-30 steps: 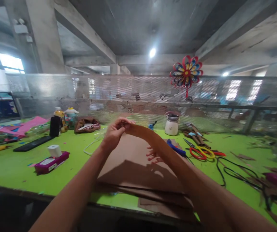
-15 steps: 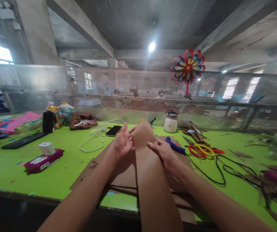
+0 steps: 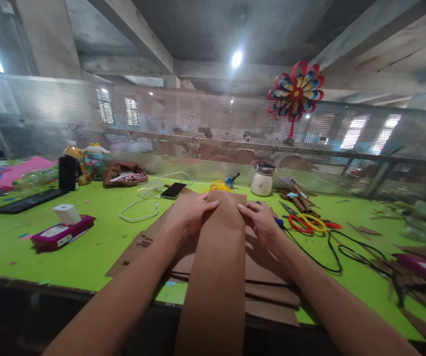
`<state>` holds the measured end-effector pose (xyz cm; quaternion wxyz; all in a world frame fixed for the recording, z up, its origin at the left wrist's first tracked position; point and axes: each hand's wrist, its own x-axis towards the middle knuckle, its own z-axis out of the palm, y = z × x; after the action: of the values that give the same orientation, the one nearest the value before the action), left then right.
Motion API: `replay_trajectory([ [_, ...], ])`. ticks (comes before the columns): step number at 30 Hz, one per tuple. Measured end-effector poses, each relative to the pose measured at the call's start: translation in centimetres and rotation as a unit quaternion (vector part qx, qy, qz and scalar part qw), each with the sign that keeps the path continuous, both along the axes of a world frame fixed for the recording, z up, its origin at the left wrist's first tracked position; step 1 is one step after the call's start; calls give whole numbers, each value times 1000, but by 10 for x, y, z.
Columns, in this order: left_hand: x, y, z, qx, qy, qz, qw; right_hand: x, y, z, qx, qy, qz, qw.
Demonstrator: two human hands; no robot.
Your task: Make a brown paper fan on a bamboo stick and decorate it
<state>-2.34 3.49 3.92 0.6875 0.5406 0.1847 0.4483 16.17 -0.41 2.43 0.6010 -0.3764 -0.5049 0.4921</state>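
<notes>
A long strip of brown kraft paper [image 3: 220,257] runs from the bottom of the view up to a straight far edge. My left hand [image 3: 192,215] grips its left side near that edge, thumb on top and fingers behind. My right hand [image 3: 260,218] pinches the far right corner between thumb and fingers. Under the strip lie several brown paper pieces [image 3: 268,269], one at the left bearing dark handwritten marks. A blue-handled tool [image 3: 278,222] with a black cord is mostly hidden behind my right hand.
Red- and yellow-handled scissors [image 3: 304,223] and a looping black cord [image 3: 333,257] lie to the right. A white jar [image 3: 262,182] stands behind. At left are a phone [image 3: 173,190], white cable [image 3: 138,218] and purple power strip [image 3: 64,232]. A perforated metal screen [image 3: 183,128] borders the green table.
The strip's far end, rounded and bent before, now shows a straight edge. My left hand has closed onto its side from a more open pose. The view has shifted slightly.
</notes>
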Motion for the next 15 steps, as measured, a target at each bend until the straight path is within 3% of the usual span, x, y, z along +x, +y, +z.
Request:
replay_trajectory([
  [3, 4, -6, 0, -3, 41, -31, 999, 12, 5, -2, 23, -41, -35, 998],
  [7, 5, -14, 4, 37, 87, 3, 995, 15, 6, -3, 77, -92, -82, 989],
  [15, 6, -23, 12, 34, 152, 64, 986, 10, 0, -4, 66, -72, -53, 994],
])
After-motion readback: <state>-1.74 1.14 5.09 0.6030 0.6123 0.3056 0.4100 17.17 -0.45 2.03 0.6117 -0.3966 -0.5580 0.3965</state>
